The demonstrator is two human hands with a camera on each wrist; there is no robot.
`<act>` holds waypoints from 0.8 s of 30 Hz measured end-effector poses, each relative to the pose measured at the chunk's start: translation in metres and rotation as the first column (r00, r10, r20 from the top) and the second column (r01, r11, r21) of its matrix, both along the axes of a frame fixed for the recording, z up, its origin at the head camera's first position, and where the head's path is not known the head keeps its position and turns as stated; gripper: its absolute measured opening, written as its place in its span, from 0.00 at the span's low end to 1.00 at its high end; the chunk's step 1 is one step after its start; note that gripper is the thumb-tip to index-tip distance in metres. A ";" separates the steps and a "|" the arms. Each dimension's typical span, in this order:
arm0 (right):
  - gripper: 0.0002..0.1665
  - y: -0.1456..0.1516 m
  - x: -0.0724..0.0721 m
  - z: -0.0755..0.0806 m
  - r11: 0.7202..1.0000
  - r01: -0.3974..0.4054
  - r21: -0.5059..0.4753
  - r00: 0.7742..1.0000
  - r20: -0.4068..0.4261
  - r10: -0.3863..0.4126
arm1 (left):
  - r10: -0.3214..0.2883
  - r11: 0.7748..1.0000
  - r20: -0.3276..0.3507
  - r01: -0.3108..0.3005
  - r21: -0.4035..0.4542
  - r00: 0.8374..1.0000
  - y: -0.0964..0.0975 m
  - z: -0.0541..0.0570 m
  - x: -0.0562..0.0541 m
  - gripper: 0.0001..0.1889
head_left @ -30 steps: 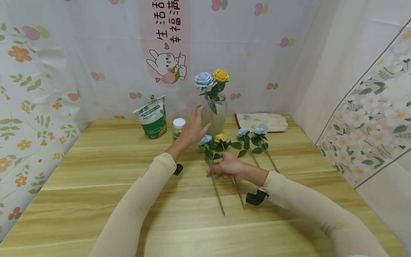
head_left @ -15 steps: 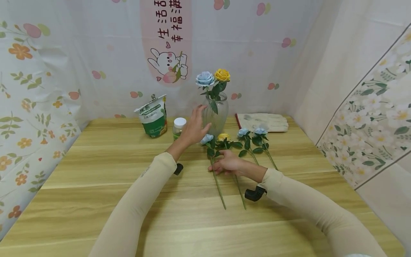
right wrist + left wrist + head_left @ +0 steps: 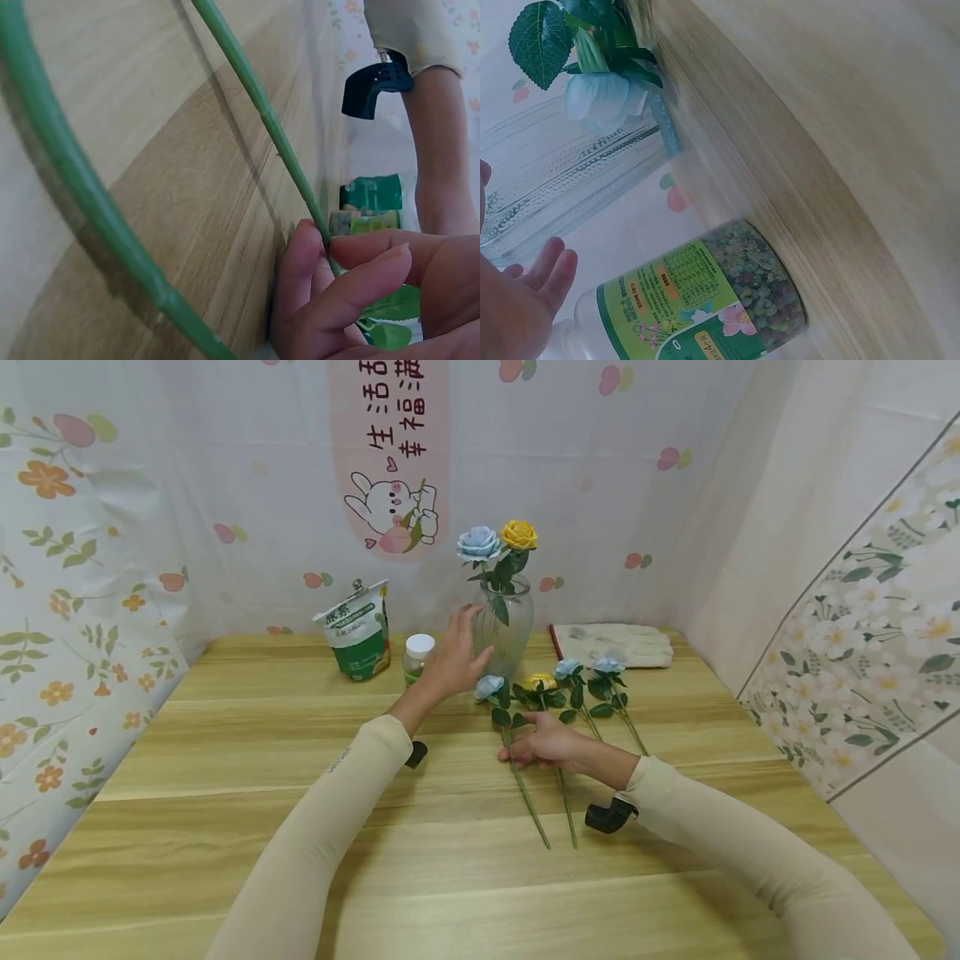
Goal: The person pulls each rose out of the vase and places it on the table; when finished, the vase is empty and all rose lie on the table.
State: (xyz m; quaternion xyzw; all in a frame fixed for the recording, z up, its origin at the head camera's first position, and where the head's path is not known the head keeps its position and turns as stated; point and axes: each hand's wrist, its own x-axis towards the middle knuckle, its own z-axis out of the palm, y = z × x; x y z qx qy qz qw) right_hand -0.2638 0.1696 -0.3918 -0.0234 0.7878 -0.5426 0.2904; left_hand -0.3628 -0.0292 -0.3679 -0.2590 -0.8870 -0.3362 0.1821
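Observation:
My left hand [image 3: 452,664] is at the left side of a clear glass vase [image 3: 510,631], fingers spread, thumb toward the front. In the left wrist view its relaxed fingers [image 3: 551,274] show beside the glass. A light blue rose [image 3: 478,543] and a yellow rose [image 3: 519,534] stand in the vase. With thumb and fingertips, my right hand [image 3: 546,739] pinches the green stem [image 3: 281,142] of another light blue rose [image 3: 489,687], low over the table. Just right of it a yellow rose [image 3: 538,682] lies on the table, its stem partly hidden under my right hand.
Two more blue roses [image 3: 567,669] lie to the right. Behind them is a pale glove [image 3: 615,645] with a red cuff edge. A white-capped jar [image 3: 418,647] stands left of the vase, and a clipped green-and-white pouch [image 3: 362,643] farther left. Patterned curtains line the wooden table [image 3: 247,793].
My right hand has shifted slightly right, and the pinched blue rose's stem end has swung right. The lying yellow rose has slid a little right. My left hand stays by the vase.

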 end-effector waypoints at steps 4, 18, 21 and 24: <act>0.43 0.008 0.003 0.000 1.000 -0.024 -0.008 0.999 -0.026 0.024 | -0.009 1.000 0.007 0.009 0.004 1.000 0.002 0.000 0.001 0.36; 0.35 0.018 0.011 0.016 0.984 -0.085 0.158 0.983 -0.145 0.109 | 0.010 0.999 0.019 -0.009 -0.034 1.000 0.000 0.005 0.003 0.37; 0.36 0.010 0.010 0.007 0.981 -0.095 0.168 0.975 -0.182 0.125 | 0.018 0.999 0.029 -0.017 -0.036 0.999 0.000 0.004 0.004 0.37; 0.36 0.003 0.011 0.002 0.982 -0.112 0.151 0.967 -0.213 0.143 | 0.018 0.999 0.033 -0.017 -0.041 0.999 0.001 0.003 0.005 0.37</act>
